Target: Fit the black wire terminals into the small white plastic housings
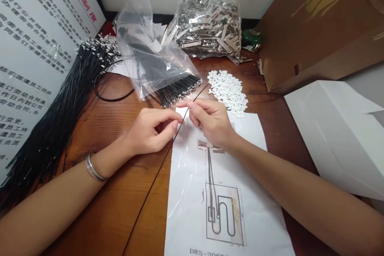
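A thin black wire (148,196) runs slantwise between my two hands, from the near edge of the table up past the fingertips. My left hand (156,130), with a silver bracelet at its wrist, has thumb and forefinger closed on the wire. Just to the right, my right hand (211,122) pinches the same wire a little higher up, between thumb and forefinger. Anything small at the fingertips is too tiny to make out. Beneath the right hand lies a white printed sheet (186,208) with a wiring drawing, partly covered by that hand.
A pile of small white connectors (228,92) lies beyond my right hand. Black wires (177,92) with metal ends stick out of a clear bag (132,12). A bag of metal strips (210,28) stands behind. Bundled wires (66,100) lie left; a cardboard box (324,28) is right.
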Demonstrator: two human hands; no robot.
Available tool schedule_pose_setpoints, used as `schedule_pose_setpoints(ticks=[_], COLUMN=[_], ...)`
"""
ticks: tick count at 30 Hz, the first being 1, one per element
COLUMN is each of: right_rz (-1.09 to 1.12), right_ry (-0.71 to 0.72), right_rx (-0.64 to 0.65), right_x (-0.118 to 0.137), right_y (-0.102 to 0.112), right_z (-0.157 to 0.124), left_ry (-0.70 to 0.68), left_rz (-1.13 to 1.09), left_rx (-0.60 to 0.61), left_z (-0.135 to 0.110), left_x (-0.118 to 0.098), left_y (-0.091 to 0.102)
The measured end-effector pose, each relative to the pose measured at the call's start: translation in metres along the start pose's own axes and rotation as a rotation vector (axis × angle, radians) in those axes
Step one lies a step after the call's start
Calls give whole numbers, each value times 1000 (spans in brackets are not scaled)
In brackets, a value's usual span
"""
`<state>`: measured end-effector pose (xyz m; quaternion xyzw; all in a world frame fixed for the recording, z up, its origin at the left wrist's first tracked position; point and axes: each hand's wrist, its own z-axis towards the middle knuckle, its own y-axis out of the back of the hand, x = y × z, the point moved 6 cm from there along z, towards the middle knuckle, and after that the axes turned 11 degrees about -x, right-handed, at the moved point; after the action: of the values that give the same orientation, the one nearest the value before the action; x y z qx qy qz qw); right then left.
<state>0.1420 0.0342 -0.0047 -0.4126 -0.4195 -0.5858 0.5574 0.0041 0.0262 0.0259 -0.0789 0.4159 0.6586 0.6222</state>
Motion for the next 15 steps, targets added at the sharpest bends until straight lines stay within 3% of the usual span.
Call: schedule_pose_setpoints(ticks=[4,9,12,15], right_rz=[31,43,50,66], right_ry=[-54,-68,-85,-98], right_rx=[-81,-97,-115,-114], right_x=[-5,-5,-7,-8], right_y=[6,6,7,7], right_z=[3,3,4,4], left_ry=[-34,-49,57,256], left_rz=[-36,5,-19,-134], left_rx=[18,-59,-99,-167], left_z=[-2,0,0,-1], left_x=[-1,-1,4,14], left_y=[-2,2,7,9])
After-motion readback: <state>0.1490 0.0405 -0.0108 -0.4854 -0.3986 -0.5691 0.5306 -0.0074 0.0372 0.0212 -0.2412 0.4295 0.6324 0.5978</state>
